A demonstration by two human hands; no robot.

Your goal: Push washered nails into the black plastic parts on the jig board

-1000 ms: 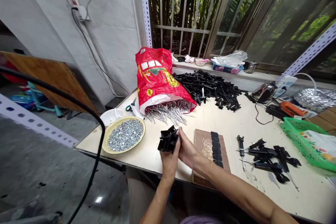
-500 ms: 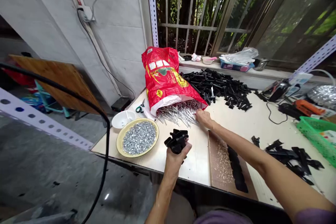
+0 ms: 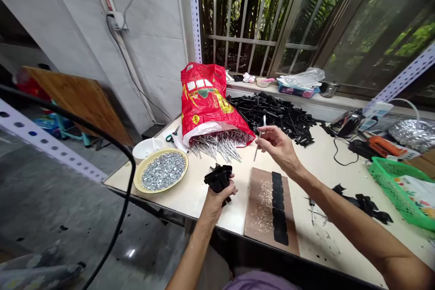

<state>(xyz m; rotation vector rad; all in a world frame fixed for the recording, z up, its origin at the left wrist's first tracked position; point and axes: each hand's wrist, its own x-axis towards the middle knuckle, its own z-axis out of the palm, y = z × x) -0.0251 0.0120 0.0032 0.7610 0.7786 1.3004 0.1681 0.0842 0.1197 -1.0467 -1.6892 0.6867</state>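
My left hand (image 3: 215, 199) is closed round a bunch of black plastic parts (image 3: 218, 177), held over the front of the table. Between its fingertips my right hand (image 3: 280, 148) pinches a thin silver metal rod (image 3: 256, 152), its lower end pointing down. Left of that hand lies a red bag (image 3: 208, 108), its mouth spilling many similar metal rods (image 3: 217, 144). A yellow bowl (image 3: 137, 183) full of small silver washers stands to the left. On a brown board (image 3: 254, 217) with pale crumbs, black plastic pieces (image 3: 278, 208) lie in a row.
A large heap of black plastic parts (image 3: 278, 111) lies at the back by the window. To the left are a white bowl (image 3: 142, 147) and scissors (image 3: 172, 134). A screwdriver (image 3: 311, 208), more black parts (image 3: 367, 206) and a green basket (image 3: 384, 190) are on the right.
My right hand has come away from the bag's mouth, up and right, with a metal rod in its fingers. My left hand still holds the black parts. The view has shifted slightly.
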